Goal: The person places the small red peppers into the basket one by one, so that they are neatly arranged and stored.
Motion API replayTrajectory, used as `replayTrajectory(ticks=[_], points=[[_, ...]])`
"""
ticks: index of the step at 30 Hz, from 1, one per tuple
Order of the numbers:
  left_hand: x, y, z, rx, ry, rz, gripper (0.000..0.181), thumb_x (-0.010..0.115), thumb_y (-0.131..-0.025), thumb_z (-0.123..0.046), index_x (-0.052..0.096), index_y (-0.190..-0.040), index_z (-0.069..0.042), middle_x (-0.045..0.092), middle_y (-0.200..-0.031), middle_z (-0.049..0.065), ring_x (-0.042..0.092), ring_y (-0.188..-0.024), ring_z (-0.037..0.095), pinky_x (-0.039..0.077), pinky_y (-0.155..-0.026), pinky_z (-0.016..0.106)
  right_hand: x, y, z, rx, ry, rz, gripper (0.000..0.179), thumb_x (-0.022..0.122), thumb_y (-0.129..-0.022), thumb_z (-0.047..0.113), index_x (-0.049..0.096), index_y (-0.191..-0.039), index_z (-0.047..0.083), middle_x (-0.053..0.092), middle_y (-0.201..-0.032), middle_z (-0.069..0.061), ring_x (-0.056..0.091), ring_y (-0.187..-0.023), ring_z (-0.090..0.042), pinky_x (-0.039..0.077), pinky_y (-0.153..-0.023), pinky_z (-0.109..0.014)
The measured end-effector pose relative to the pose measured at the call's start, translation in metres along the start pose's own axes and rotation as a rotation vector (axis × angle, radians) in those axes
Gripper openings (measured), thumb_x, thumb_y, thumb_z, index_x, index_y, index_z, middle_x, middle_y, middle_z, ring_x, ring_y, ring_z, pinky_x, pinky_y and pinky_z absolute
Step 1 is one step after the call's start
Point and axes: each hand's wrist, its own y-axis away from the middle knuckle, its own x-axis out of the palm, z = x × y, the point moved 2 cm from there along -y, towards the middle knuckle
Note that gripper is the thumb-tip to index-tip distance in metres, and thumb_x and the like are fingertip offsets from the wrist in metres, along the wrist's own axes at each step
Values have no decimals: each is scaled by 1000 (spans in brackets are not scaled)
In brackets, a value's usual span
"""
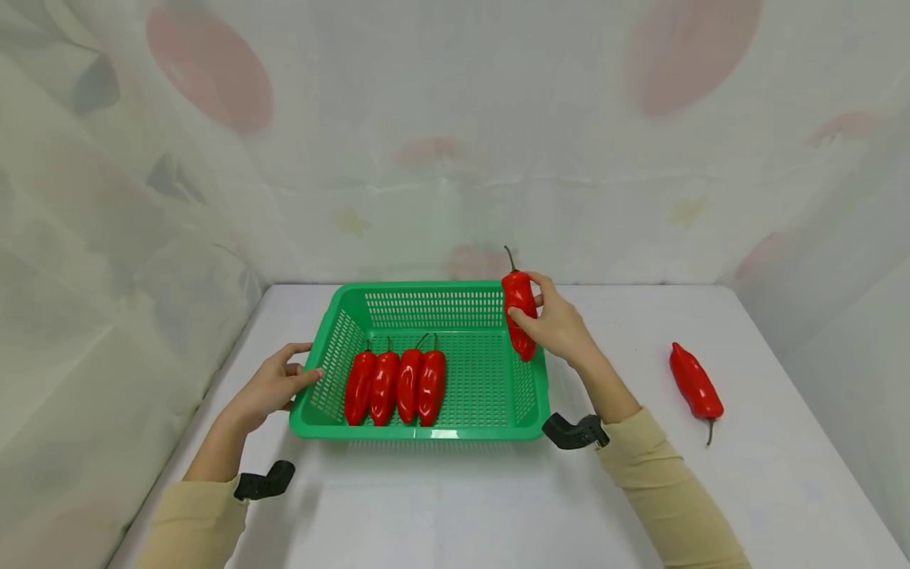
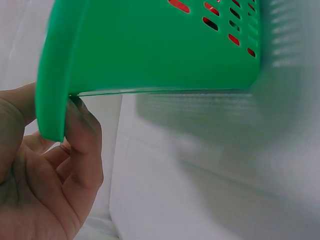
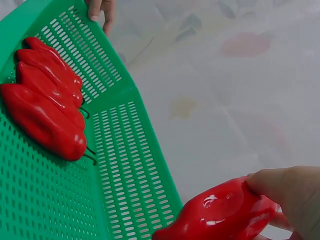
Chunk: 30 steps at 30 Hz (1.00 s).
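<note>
A green plastic basket (image 1: 426,433) stands on the white table, with several red peppers (image 1: 385,387) lying side by side in its left half, stems toward the back. My left hand (image 1: 276,383) grips the basket's left rim, thumb over the edge and fingers curled beneath it, as the left wrist view shows. At the basket's right side, my right hand (image 1: 558,320) pinches another red pepper (image 1: 520,304), stem up, between thumb and fingers. That pepper hangs above the right rim and also shows in the right wrist view. Part of the right hand lies outside that view.
One more red pepper (image 1: 695,383) lies on the white table (image 1: 626,490) to the right, its stem toward the front. Behind the table hangs a pale patterned cloth (image 1: 441,158). A similar cloth (image 1: 85,316) closes off the left side.
</note>
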Motion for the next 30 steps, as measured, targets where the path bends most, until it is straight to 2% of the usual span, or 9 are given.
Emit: replayTrajectory(ticks=[8, 17, 24, 30], points=[[-2, -2, 4, -2, -13, -5, 69, 58, -92, -27, 18, -144, -6, 59, -96, 18, 65, -75, 23, 55, -65, 38, 15, -2, 6, -24, -10, 42, 72, 59, -89, 29, 19, -146, 15, 53, -115, -17, 60, -88, -29, 54, -64, -34], [-1, -1, 0, -3, -13, -2, 69, 57, -92, -28, 18, -144, -6, 59, -97, 19, 65, -74, 21, 55, -65, 37, 31, -6, 9, -22, -5, 70, 72, 61, -88, 28, 19, -146, 18, 55, -117, -17, 63, -83, -27, 54, -62, -33], [0, -1, 0, -6, -12, -3, 69, 57, -92, -27, 18, -144, -6, 59, -98, 20, 65, -75, 22, 55, -65, 37, 43, -12, 9, -23, 24, 81, 68, 63, -86, 27, 25, -141, 15, 60, -113, -18, 64, -87, -27, 55, -63, -34], [-1, -1, 2, -5, -9, 2, 68, 57, -92, -27, 18, -144, -5, 59, -96, 19, 65, -75, 22, 55, -66, 38, 53, -14, 9, -1, 12, 123, 67, 64, -86, 26, 25, -139, 13, 61, -108, -17, 64, -80, -24, 54, -58, -29]])
